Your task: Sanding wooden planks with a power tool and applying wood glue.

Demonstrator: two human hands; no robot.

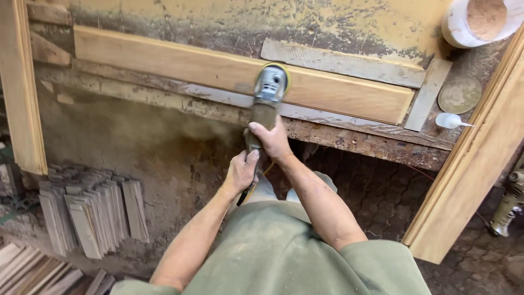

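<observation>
Clearly both hands are wrapped around the one tool: the right hand [273, 141] closes its grip on the upper part of the handle, thumb pointing up along it, and the left hand [240, 171] closes just below it on the tail end of the same handle. That tool is a dusty grey handheld angle grinder with a yellow disc rim [268, 90], and its head rests on a long pale sanded wooden board [180, 63].

The board lies flat along a worn, dust-caked wooden table [360, 143], with the grinder head near its middle. Just beyond the board, touching its far edge, lies a grey weathered plank [338, 63]. Past the board's right end sit a round brown sanding disc [459, 94] and a small white nozzle-tipped bottle [451, 121], and farther off in the corner stands a white tub of brown sawdust [476, 21]. Below the board's left end, a stack of grey wooden slats [93, 210] leans on the floor.
</observation>
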